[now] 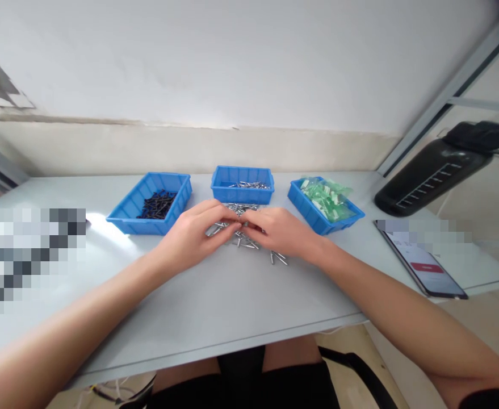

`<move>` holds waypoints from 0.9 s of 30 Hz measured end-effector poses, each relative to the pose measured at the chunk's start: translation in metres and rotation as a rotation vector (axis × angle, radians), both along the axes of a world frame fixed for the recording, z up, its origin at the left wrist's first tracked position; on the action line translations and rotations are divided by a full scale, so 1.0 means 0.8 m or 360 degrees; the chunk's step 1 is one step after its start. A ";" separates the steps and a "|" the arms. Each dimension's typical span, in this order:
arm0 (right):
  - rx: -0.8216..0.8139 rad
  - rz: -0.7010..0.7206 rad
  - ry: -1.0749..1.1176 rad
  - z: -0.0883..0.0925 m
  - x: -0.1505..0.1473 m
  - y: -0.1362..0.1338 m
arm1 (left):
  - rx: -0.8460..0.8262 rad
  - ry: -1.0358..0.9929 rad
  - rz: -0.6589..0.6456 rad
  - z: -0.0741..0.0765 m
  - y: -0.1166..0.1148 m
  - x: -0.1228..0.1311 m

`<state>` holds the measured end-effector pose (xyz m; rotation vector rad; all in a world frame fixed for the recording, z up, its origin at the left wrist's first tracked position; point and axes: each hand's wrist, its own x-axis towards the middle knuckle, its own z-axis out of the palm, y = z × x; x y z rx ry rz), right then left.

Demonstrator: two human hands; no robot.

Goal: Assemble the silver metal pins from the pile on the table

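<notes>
Over a pile of thin silver metal pins [246, 243], my left hand [196, 232] and my right hand [284, 232] meet almost fingertip to fingertip. The fingers of each are pinched closed. Something small and dark seems to sit between the fingertips, too small to name. The pins lie on the grey table, partly hidden by both hands. A few stray pins [279, 259] rest just below my right hand. Behind the pile stands a blue bin [241, 195] with more silver pins in it.
To the left, a blue bin [138, 226] holds black screws [159, 204]. At the right, another blue bin [323, 226] is heaped with small green-tinted plastic bags [326, 199]. Farther right are a dark bottle [434, 170] and a phone [423, 264]. A wall [232, 68] closes off the back.
</notes>
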<state>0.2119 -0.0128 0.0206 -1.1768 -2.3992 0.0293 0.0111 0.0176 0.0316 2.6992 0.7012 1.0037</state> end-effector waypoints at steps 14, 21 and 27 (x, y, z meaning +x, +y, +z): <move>0.0135 0.0097 0.0412 0.005 0.002 -0.006 | 0.0044 0.0109 0.0148 -0.007 0.003 -0.002; 0.0164 0.0078 0.0330 0.001 0.001 -0.003 | 0.0253 0.0112 0.0022 -0.011 0.011 -0.002; 0.0158 0.0077 0.0267 0.001 0.001 -0.003 | 0.0330 0.0141 -0.0017 -0.010 0.011 -0.003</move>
